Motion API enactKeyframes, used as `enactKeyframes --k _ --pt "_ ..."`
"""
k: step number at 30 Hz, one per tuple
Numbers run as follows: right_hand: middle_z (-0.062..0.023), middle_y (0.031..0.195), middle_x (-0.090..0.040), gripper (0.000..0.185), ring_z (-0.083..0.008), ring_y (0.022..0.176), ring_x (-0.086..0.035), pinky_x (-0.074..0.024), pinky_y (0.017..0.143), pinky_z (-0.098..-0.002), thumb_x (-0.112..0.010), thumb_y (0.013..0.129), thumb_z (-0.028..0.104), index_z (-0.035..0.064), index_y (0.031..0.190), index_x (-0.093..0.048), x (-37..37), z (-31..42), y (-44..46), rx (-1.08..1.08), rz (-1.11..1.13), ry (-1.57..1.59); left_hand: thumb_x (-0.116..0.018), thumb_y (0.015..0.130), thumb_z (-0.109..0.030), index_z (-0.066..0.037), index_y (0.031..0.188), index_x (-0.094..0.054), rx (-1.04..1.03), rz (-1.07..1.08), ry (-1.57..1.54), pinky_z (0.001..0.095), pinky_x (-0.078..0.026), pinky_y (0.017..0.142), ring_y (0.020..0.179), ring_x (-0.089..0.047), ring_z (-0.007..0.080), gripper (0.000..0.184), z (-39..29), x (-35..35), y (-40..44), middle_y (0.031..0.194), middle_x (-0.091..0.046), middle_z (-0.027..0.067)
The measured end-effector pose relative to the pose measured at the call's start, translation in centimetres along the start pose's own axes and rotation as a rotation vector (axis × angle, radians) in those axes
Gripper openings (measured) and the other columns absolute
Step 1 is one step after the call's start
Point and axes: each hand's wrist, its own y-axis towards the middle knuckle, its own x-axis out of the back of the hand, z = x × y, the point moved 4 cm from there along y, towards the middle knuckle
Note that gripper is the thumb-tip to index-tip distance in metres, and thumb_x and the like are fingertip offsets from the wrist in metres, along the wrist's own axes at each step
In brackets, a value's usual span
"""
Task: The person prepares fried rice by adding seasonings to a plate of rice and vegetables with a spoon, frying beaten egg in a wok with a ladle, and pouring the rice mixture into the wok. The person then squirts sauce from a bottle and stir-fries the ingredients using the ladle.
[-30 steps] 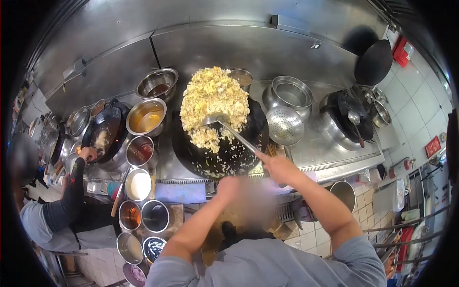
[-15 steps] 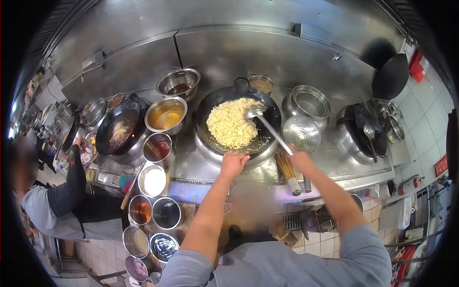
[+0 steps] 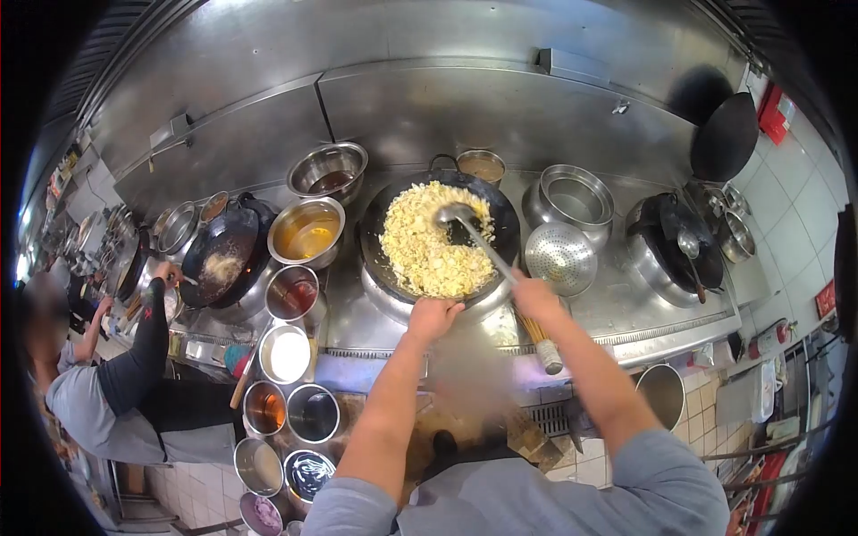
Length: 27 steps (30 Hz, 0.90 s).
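A large black wok sits on the burner in front of me. Loose yellow and white food, resembling egg fried rice, lies in it as a thick ring around a dark bare patch. My left hand is closed on the wok's near edge; whatever grip it holds there is covered by the fingers. With my right hand I grip the long handle of a metal ladle. The ladle's bowl is in the food, right of the wok's middle.
Metal bowls, one of yellow liquid, and several seasoning pots stand on my left. To the right are a perforated skimmer, a steel pot, a bamboo brush and another wok. A co-worker stands at a left wok.
The ladle's bowl has shifted slightly left, and the food has spread further round the wok's right side. My left hand stays at the rim. The co-worker's hand has moved nearer their wok.
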Motion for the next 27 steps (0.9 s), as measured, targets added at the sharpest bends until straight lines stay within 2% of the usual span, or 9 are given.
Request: enactKeyframes --k 2,5,8,13,16,18,21,23,27 --pt "-0.0243 0.092 -0.064 0.041 -0.0412 0.089 -0.063 -0.0489 0.077 -0.0504 -0.045 0.096 0.027 0.0104 0.133 -0.04 -2.0 5.5 -0.6 0.006 0.08 0.094 -0.059 0.088 -0.039 -0.009 0.08 -0.071 0.034 0.044 -0.03 0.0444 -0.049 0.069 0.072 -0.063 0.0361 0.033 0.0 0.1 0.0 0.073 -0.066 0.0156" --pt "-0.0263 0.092 -0.064 0.045 -0.0421 0.087 -0.063 -0.0485 0.076 -0.05 -0.045 0.096 0.027 0.0117 0.138 -0.038 -2.6 6.3 -5.9 0.107 0.161 0.043 -0.062 0.087 -0.037 -0.009 0.078 -0.071 0.057 -0.023 -0.091 0.0441 -0.049 0.066 0.07 -0.063 0.0353 0.031 -0.1 0.3 -0.5 0.071 -0.065 0.0158" --pt "-0.0273 0.088 -0.063 0.049 -0.0428 0.084 -0.062 -0.0488 0.076 -0.0503 -0.047 0.095 0.025 0.014 0.141 -0.034 0.6 1.4 -9.5 0.226 0.163 -0.013 -0.061 0.087 -0.036 -0.006 0.079 -0.071 -0.082 -0.121 -0.102 0.0468 -0.048 0.075 0.076 -0.064 0.0342 0.033 0.3 -0.3 -0.6 0.077 -0.067 0.0147" --pt "-0.0234 0.093 -0.065 0.062 -0.0424 0.082 -0.063 -0.0492 0.076 -0.0488 -0.052 0.091 0.023 0.017 0.147 -0.026 11.6 4.7 -19.3 0.097 0.261 -0.049 -0.056 0.089 -0.038 -0.007 0.084 -0.071 0.101 0.061 0.058 0.0455 -0.049 0.075 0.076 -0.065 0.0324 0.034 0.7 -3.7 0.4 0.081 -0.068 0.0125" --pt "-0.0197 0.089 -0.067 0.064 -0.041 0.078 -0.063 -0.0499 0.073 -0.0463 -0.055 0.089 0.022 0.0205 0.147 -0.027 21.9 4.2 -24.2 0.317 0.335 -0.111 -0.06 0.088 -0.034 -0.008 0.076 -0.069 -0.015 -0.055 0.068 0.0424 -0.05 0.062 0.065 -0.063 0.0332 0.029 -7.3 3.7 -2.8 0.066 -0.064 0.0132" --pt "-0.018 0.087 -0.066 0.064 -0.0392 0.076 -0.063 -0.0501 0.072 -0.0454 -0.057 0.088 0.022 0.0259 0.146 -0.031 26.4 5.6 -25.6 0.135 0.587 -0.261 -0.06 0.088 -0.035 -0.009 0.074 -0.068 -0.109 -0.043 0.074 0.0415 -0.051 0.058 0.06 -0.062 0.033 0.03 -13.0 10.0 -4.4 0.064 -0.063 0.0123" --pt "-0.0184 0.085 -0.065 0.061 -0.0376 0.075 -0.063 -0.0497 0.07 -0.0451 -0.058 0.087 0.022 0.0296 0.143 -0.036 24.1 5.9 -23.0 0.183 0.571 -0.352 -0.059 0.088 -0.035 -0.01 0.071 -0.066 -0.243 -0.148 0.08 0.0418 -0.049 0.054 0.057 -0.061 0.0321 0.031 -12.6 9.4 -3.2 0.061 -0.061 0.0119" --pt "-0.0192 0.084 -0.065 0.054 -0.0371 0.079 -0.063 -0.0494 0.07 -0.046 -0.054 0.089 0.022 0.0249 0.142 -0.039 19.7 6.4 -19.0 0.341 0.444 -0.19 -0.059 0.088 -0.034 -0.01 0.071 -0.066 -0.208 -0.165 0.072 0.0422 -0.049 0.054 0.057 -0.061 0.032 0.03 -9.8 5.5 -2.3 0.061 -0.061 0.0123" --pt "-0.0228 0.089 -0.064 0.054 -0.0381 0.081 -0.064 -0.0502 0.073 -0.0475 -0.054 0.088 0.019 0.0194 0.141 -0.042 10.5 7.4 -12.2 0.245 0.23 -0.196 -0.058 0.089 -0.028 -0.008 0.069 -0.063 -0.19 -0.281 0.092 0.0443 -0.049 0.056 0.058 -0.061 0.0341 0.029 -6.6 -3.2 -6.0 0.062 -0.061 0.016"
